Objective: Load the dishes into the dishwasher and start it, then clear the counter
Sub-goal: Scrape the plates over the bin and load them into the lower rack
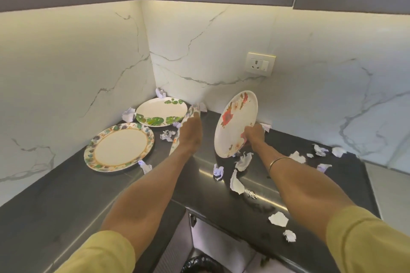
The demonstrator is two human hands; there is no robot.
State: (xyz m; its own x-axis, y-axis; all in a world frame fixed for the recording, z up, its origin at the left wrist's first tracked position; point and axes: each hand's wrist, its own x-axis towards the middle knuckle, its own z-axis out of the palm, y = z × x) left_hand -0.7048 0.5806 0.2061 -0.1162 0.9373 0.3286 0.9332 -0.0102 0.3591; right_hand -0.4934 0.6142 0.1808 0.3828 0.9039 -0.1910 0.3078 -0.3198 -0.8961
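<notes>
The right hand (254,136), right of the frame's centre, grips the lower edge of a red-flowered plate (236,123), fingers closed on the rim, and holds it tilted up on edge above the dark counter (66,195). The left hand (190,133), at centre, is closed around another plate (185,127) seen nearly edge-on, its patterned rim showing above and below the hand; how the fingers sit on it cannot be told. Both forearms reach in from the bottom of the frame, yellow sleeves (368,241) at the lower corners and a thin bangle (280,160) on the right wrist. Left of the hands, two plates lie flat on the counter: a green-leaf plate (160,111) near the corner and a plate with a leafy border (119,147) in front of it. Crumpled paper scraps (237,184) are scattered across the counter, thickest right of centre. A wall socket (260,63) sits on the marble backsplash (73,66) in the upper right.
</notes>
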